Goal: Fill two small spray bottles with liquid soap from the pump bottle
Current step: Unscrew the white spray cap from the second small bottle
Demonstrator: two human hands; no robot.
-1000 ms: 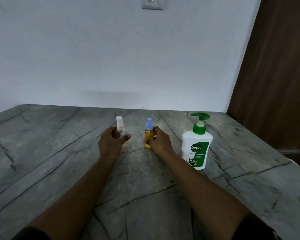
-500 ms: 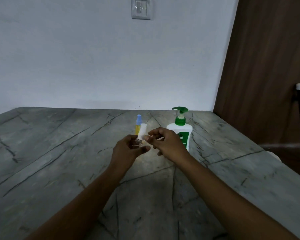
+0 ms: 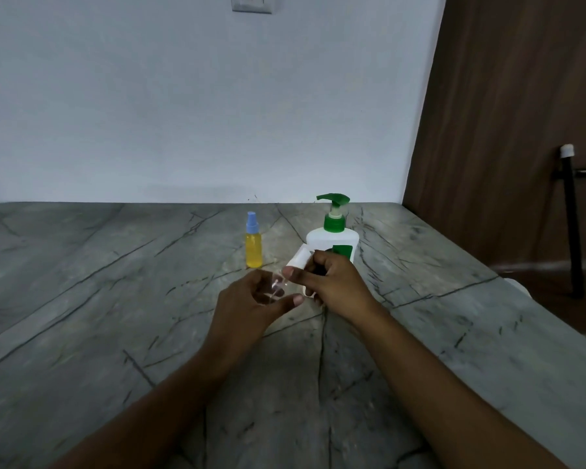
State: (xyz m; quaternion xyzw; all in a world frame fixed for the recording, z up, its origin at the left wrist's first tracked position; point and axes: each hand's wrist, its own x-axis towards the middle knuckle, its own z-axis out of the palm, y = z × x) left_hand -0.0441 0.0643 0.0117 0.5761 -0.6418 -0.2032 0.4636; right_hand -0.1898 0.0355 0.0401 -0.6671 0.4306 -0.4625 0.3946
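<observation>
My left hand (image 3: 251, 302) holds a small clear spray bottle (image 3: 274, 290) above the table, its body between fingers and thumb. My right hand (image 3: 329, 282) pinches that bottle's white spray cap (image 3: 298, 258), which tilts up to the right. Behind them a second small spray bottle (image 3: 253, 242) with a blue cap and yellow liquid stands upright on the grey marble table (image 3: 115, 299). The white soap pump bottle (image 3: 332, 231) with a green pump stands to its right, partly hidden by my right hand.
A white wall with a light switch (image 3: 251, 3) backs the table. A brown wooden panel (image 3: 521, 113) stands at the right, with a black pole (image 3: 571, 218) beside it. The table's right edge runs diagonally toward me.
My left hand lifted the clear bottle off the table and brought it toward me. My right hand let go of the yellow bottle and took hold of the white cap.
</observation>
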